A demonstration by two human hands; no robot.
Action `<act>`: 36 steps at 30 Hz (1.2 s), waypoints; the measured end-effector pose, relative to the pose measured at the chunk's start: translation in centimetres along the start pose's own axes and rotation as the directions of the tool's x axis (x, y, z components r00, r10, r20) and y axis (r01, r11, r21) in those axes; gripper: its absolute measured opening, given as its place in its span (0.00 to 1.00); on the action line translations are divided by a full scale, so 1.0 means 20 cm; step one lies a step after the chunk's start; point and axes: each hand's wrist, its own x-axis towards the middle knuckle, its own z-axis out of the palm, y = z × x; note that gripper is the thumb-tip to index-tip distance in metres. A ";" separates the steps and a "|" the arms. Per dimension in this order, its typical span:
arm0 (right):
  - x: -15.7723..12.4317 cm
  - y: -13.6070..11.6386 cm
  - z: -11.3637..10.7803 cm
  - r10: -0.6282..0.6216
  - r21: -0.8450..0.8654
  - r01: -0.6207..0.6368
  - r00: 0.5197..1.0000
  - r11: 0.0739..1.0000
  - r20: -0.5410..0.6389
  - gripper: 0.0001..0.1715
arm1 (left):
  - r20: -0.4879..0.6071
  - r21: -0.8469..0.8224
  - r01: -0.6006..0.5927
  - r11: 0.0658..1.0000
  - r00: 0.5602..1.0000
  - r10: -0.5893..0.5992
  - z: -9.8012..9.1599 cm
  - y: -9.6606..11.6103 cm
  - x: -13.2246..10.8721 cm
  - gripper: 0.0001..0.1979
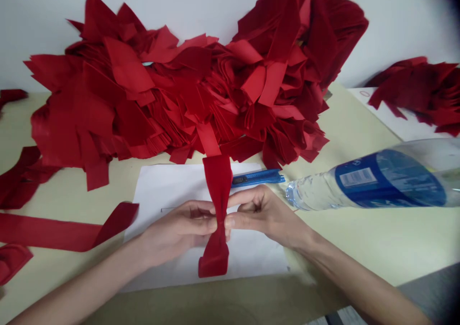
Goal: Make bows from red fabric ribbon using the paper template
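Note:
A red velvet ribbon bow stands lengthwise in front of me, pinched narrow at its middle. My left hand grips the narrow waist from the left, thumb and fingers closed on it. From the right, my right hand pinches the same spot between thumb and forefinger. The bow's looped lower end hangs below my fingers. Under both hands lies a white paper sheet with a few drawn marks. A blue utility knife rests on the sheet just beyond my right hand.
A large heap of cut red ribbon pieces lies along the wall. More red ribbons rest on paper at the right. A clear bottle with a blue label lies on its side. Loose ribbon strips are at the left.

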 end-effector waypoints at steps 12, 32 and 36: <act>0.01 0.00 0.02 -0.022 -0.091 0.001 0.972 0.996 -0.233 0.10 | -0.377 0.482 0.002 0.876 0.903 0.205 0.07 0.08 -0.03 0.02; 0.03 0.04 0.02 0.075 -0.114 -0.088 0.990 0.990 -0.115 0.16 | -0.259 0.766 0.055 0.641 0.939 0.228 0.00 0.12 -0.03 0.01; 0.01 0.01 -0.02 0.036 -0.211 -0.067 0.989 0.975 -0.146 0.13 | -0.277 0.663 0.009 0.749 0.932 0.234 -0.04 0.13 -0.03 0.03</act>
